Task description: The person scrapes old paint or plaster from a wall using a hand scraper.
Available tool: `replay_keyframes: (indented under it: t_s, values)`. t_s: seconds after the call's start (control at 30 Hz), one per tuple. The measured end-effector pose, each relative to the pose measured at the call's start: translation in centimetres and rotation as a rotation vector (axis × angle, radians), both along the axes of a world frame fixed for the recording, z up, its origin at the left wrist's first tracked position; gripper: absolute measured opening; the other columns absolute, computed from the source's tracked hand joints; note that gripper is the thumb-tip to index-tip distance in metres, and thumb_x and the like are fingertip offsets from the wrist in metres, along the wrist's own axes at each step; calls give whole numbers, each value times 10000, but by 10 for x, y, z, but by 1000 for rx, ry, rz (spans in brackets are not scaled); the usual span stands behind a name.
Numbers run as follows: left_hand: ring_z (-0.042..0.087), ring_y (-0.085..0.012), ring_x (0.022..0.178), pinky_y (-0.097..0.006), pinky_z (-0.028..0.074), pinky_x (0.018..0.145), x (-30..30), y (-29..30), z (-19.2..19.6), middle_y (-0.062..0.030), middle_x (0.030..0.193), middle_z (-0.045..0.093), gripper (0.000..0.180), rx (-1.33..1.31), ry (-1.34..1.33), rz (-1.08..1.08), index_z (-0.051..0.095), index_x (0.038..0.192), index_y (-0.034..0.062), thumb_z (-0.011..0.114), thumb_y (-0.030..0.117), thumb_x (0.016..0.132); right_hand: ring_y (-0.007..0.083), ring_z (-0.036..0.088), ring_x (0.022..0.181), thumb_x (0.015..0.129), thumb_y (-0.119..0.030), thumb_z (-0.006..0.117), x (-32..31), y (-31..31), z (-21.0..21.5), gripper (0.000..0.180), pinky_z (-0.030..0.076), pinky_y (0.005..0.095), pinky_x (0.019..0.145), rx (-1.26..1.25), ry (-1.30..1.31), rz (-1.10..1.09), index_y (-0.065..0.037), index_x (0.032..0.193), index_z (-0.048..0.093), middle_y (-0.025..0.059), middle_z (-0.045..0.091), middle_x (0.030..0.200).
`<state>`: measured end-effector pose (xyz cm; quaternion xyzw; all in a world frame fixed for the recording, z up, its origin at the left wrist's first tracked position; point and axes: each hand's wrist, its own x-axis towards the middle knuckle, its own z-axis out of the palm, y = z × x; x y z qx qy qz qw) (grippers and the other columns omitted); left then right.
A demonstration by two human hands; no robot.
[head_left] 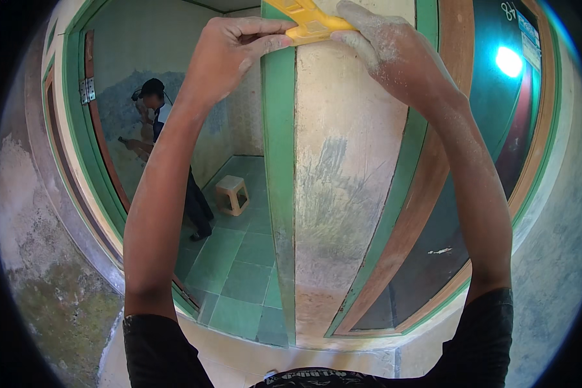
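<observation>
A yellow plastic tool (315, 27) with moulded ridges is held high against the pale wall strip (343, 110); its upper part is cut off, so I cannot tell its exact kind. My left hand (239, 48) pinches its left end between thumb and fingers. Coated in white dust, my right hand (388, 55) grips the right end, thumb below and fingers above. Both arms are raised. Below the hands, the wall strip has grey scuffs and bare-looking patches. A green post (279, 161) borders it on the left, close to my left hand.
Through the open doorway on the left, another person (158, 116) stands near a patchy wall. A small beige stool (231, 195) stands on green floor tiles (239, 281). On the right is a dark door (427, 258) in a brown frame, with a bright reflection.
</observation>
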<state>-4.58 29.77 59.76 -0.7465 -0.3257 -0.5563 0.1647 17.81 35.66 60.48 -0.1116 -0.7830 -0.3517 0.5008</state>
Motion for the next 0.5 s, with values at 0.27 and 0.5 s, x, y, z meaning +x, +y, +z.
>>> replay_keyframes:
  t_s: [0.27, 0.5]
  values:
    - [604, -113, 845, -250, 479, 818, 1, -1, -7, -82, 923, 681, 212, -59, 4, 6, 668, 1010, -24, 668, 64, 817, 356, 613, 877, 911, -279, 524, 3, 3, -7, 362, 489, 397, 775, -65, -50, -84, -38, 1181, 539, 213, 624, 976]
    - [609, -114, 845, -253, 483, 820, 4, 3, -10, -95, 939, 683, 223, -70, -12, 42, 669, 1022, -13, 671, 56, 810, 343, 623, 846, 919, -298, 505, 8, 7, -12, 409, 497, 401, 751, -42, -87, -231, -54, 1247, 498, 210, 632, 954]
